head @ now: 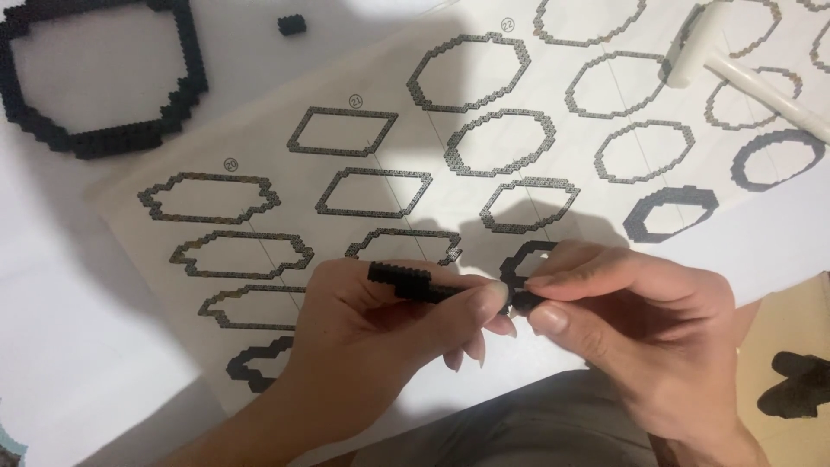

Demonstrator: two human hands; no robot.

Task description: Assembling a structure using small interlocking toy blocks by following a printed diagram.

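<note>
Over the sheet (553, 95), both hands (380, 333) pinching black strip (406, 283)

1. There is one view only, from a camera worn on the person's head, so no second view shares any of the scene.
2. It faces steeply down onto the white worktop (60, 285).
3. It sits close: the left hand (372, 333) and right hand (640, 337) fill the lower middle.
4. The printed pattern sheet (415, 156) runs slantwise across the frame, cut off at the right edge.
</note>
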